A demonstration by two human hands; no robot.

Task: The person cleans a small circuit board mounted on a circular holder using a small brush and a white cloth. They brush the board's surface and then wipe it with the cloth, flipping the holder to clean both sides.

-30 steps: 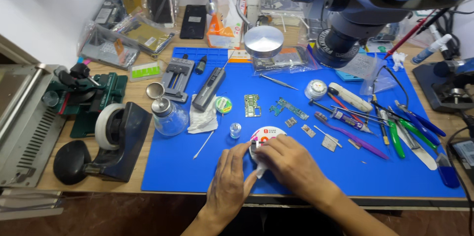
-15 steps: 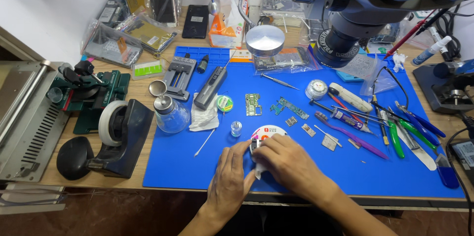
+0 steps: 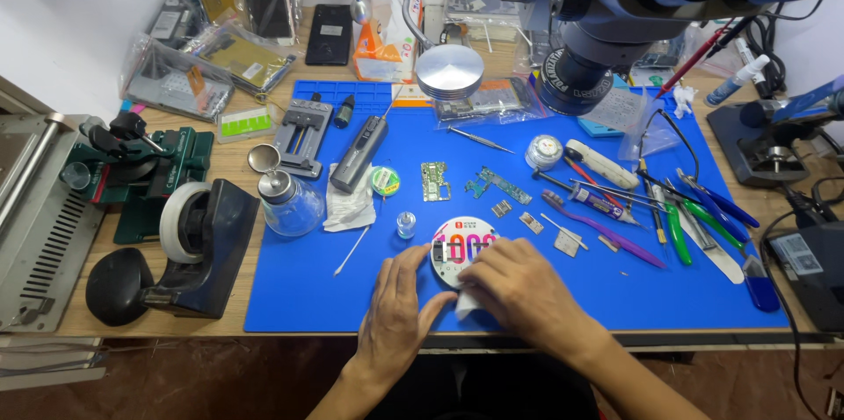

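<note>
While I look down over the blue mat (image 3: 299,297), both of my hands are low at its near edge, close together over a round white disc (image 3: 457,248) with red markings. My left hand (image 3: 397,319) lies flat, fingers stretched out and loosely spread, fingertips touching the disc's near-left rim, clamped on nothing. My right hand (image 3: 519,292) is curled over the disc's right side, and a scrap of white cloth or paper (image 3: 466,303) peeks out from under its fingers; they press down on it, though I cannot tell how firm the grip is. The disc sits on the mat near the front of the tabletop (image 3: 233,165), with a small clear vial (image 3: 405,225) just beyond my left hand and a thin white swab (image 3: 351,250) lying off to the left. Farther back I see two small green circuit boards (image 3: 434,181), a green roll of solder wire (image 3: 384,181) and a dark pen-shaped tool (image 3: 359,153). To the left stands a glass dispenser bottle (image 3: 287,204), and beyond the mat's edge a black tape dispenser (image 3: 198,248). To my right, tweezers and green-handled pliers (image 3: 677,231) lie in a cluster well apart from my hands. Overhead, the microscope head (image 3: 598,33) hangs above the back of the mat.
</note>
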